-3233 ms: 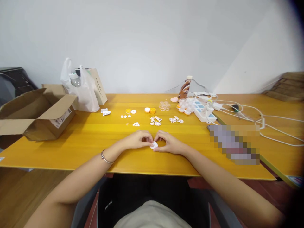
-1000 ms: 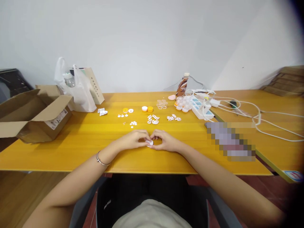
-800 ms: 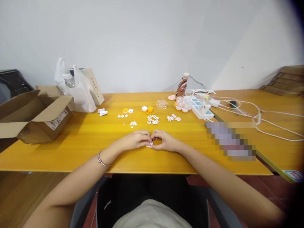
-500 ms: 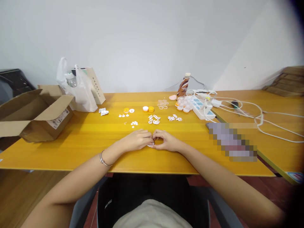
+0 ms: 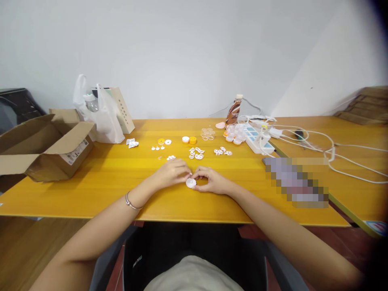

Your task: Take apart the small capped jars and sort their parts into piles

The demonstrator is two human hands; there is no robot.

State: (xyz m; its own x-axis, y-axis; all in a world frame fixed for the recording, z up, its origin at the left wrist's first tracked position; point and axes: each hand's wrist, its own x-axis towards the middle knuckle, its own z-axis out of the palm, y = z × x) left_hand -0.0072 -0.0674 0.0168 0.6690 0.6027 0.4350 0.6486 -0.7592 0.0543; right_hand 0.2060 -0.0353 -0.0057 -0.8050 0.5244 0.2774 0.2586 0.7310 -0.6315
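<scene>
A small round white plastic part (image 5: 190, 183), like a shallow cap, lies near the table's front edge. My right hand (image 5: 214, 180) grips its right rim between thumb and fingers. Just to the upper left, my left hand (image 5: 173, 173) has its fingers bent and drawn together, with the tips close to the part's far edge. Whatever those fingertips may hold is too small to make out. Beyond the left hand are small white discs (image 5: 171, 157), partly covered by it. White openwork pieces (image 5: 198, 156) lie farther back in loose groups.
Yellow and white round caps (image 5: 192, 140), small white knobbed pieces (image 5: 157, 148) and clear rings (image 5: 208, 133) sit farther back. Clear-topped orange pieces (image 5: 237, 140) stand beside a power strip (image 5: 257, 139) with cables. An open cardboard box (image 5: 65, 157) is at left, a bottle (image 5: 234, 110) behind.
My left hand has shifted slightly left and up, off the round white part, which now shows more fully. My right hand stays at its right edge.
</scene>
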